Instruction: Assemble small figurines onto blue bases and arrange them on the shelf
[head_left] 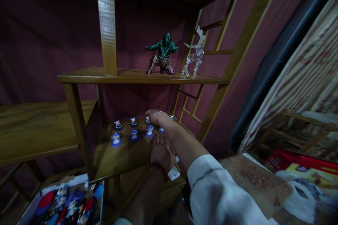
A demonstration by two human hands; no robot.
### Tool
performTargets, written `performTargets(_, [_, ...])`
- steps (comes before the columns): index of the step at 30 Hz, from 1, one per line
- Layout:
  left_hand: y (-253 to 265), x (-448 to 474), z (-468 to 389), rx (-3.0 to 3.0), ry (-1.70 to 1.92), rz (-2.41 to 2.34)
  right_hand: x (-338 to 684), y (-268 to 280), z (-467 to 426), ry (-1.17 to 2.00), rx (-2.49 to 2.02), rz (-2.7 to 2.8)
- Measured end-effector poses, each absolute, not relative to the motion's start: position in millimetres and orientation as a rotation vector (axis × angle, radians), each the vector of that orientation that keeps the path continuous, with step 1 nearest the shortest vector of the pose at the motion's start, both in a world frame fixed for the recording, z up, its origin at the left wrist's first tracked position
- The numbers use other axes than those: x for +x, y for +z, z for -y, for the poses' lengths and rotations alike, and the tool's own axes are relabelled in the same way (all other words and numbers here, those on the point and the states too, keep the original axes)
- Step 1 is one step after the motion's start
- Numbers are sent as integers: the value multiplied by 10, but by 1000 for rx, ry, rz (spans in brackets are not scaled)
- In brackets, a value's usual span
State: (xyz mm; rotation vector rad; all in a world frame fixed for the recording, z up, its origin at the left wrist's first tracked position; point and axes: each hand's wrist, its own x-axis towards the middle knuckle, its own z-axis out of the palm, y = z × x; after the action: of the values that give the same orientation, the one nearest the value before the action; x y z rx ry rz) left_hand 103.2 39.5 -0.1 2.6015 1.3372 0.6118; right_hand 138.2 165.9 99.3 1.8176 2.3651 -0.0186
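My right hand (152, 115), a thin bracelet at its wrist, reaches to the back row of the lower shelf. Its fingers are closed on a small cat-like figurine (147, 121) with a dark base, partly covered by the hand. To its left stand two similar figurines (133, 122). In front runs a row of figurines on purple bases, one (149, 131) close to my left hand (162, 152). That hand lies on the shelf, fingers stretched out and holding nothing visible. My right forearm hides part of both rows' right end.
A white box (101, 200) full of assorted figurines sits at the lower left. Above, the middle shelf (132, 77) carries a green hooded figure (164, 54) and a clear deer (195, 52). Wooden posts and lattice frame the shelf. Plastic bags (301, 197) lie at the right.
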Motion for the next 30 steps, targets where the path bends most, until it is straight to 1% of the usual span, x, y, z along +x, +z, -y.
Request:
performTargets(5, [-4,1059,-358,2515,716,-1540,1648,1108,-1647,46,1884,-2409])
performTargets(10, [-11,1060,-341,2552,721,-1514,1888,1167,-1416,159,1939,-2496])
performTargets(14, [-10,1048,-327,2542,738,-1500,2016,1044,-1156,137,2030,-2554])
performTargets(22, [14,991,-260,2602,798,-1431,2064,789,-701,148,1987,-2709])
performTargets(27, [22,939,-192,2631,782,-1416,2004,830,-533,342,2069,-2772])
performTargets(30, [0,890,-144,2622,766,-1434,2016,892,-518,293,2098,-2740])
